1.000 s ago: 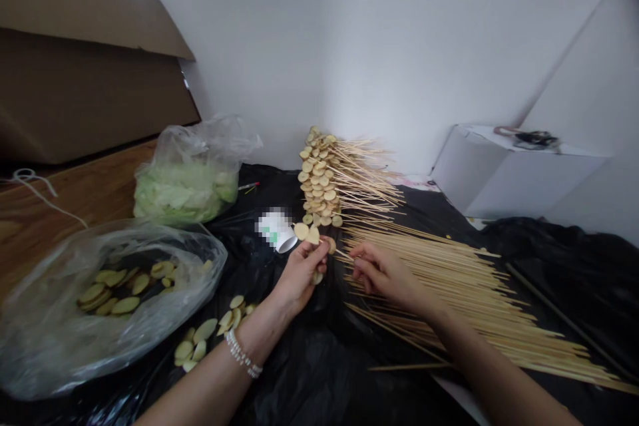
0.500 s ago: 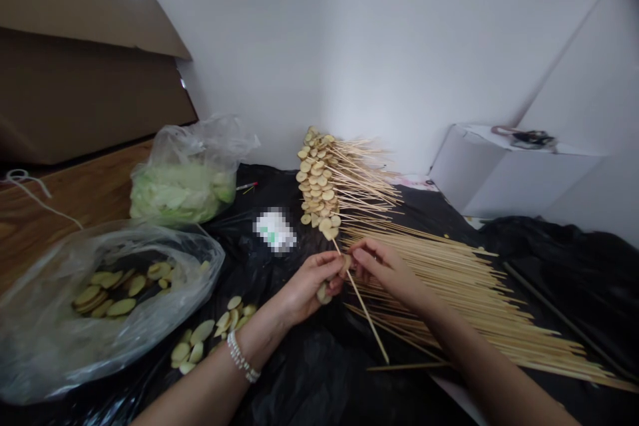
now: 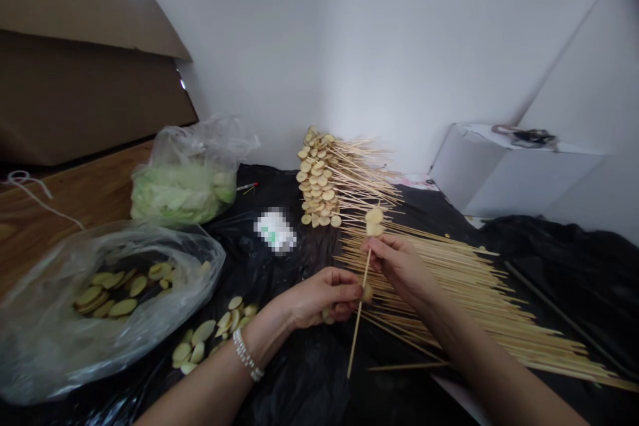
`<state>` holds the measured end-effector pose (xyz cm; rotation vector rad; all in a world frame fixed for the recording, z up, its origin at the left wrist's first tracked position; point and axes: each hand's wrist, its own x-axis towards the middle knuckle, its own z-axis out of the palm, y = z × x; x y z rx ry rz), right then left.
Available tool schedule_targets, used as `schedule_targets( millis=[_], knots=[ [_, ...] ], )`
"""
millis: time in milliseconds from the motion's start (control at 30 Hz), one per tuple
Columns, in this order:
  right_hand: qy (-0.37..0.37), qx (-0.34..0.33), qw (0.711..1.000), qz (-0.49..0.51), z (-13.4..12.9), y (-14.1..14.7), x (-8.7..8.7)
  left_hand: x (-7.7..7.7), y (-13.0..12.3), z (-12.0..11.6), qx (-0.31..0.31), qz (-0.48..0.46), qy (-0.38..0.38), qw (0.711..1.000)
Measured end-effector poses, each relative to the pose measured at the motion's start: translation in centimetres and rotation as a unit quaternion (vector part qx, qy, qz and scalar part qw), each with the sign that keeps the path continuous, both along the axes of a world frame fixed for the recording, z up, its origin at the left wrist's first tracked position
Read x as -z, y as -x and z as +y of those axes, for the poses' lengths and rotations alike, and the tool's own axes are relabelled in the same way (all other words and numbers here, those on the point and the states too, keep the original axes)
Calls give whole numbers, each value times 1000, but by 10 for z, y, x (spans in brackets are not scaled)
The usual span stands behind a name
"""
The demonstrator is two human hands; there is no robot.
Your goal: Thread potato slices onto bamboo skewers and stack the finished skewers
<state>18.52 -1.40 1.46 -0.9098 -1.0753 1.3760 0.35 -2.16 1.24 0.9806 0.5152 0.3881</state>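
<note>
Thumb and fingertips of my right hand (image 3: 399,263) pinch a wooden skewer (image 3: 355,339) just below the potato slices (image 3: 374,221) threaded near its upper end. Lower down, my left hand (image 3: 324,296) is closed on a loose potato slice (image 3: 368,293) against the skewer; whether the stick passes through that slice I cannot tell. Another slice shows partly under the left fingers. Behind the hands lies a stack of finished potato skewers (image 3: 317,176), slices to the left and sticks to the right. Many bare skewers (image 3: 474,299) are spread beneath and beyond my right hand.
Loose potato slices (image 3: 204,331) lie on black plastic sheeting (image 3: 299,373) by my left forearm. An open plastic bag (image 3: 164,346) of slices and a bag of pale green vegetable (image 3: 182,190) stand left. A white box (image 3: 519,176) is at the back right.
My right hand has taken hold of the skewer under its slices and swung the upper end rightward, away from the stack. My left hand has moved slightly down and right with a slice.
</note>
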Motion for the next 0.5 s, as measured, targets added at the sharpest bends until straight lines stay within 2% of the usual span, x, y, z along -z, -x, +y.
schedule_targets(
  millis=[133,200,367,433,500],
  knots=[
    [-3,103,992,71,11,-17,-8,1,4,-3,57,18,-20,998],
    [-5,125,989,80,16,-24,-9,1,4,-3,59,23,-22,998],
    [1,76,995,57,14,-21,-6,4,-4,-2,-91,-39,-14,995],
    [6,50,997,57,10,-13,-3,5,-7,-1,-109,-48,-14,993],
    [9,31,998,62,7,-7,-1,6,-9,-2,-95,-45,-9,994]
  ],
)
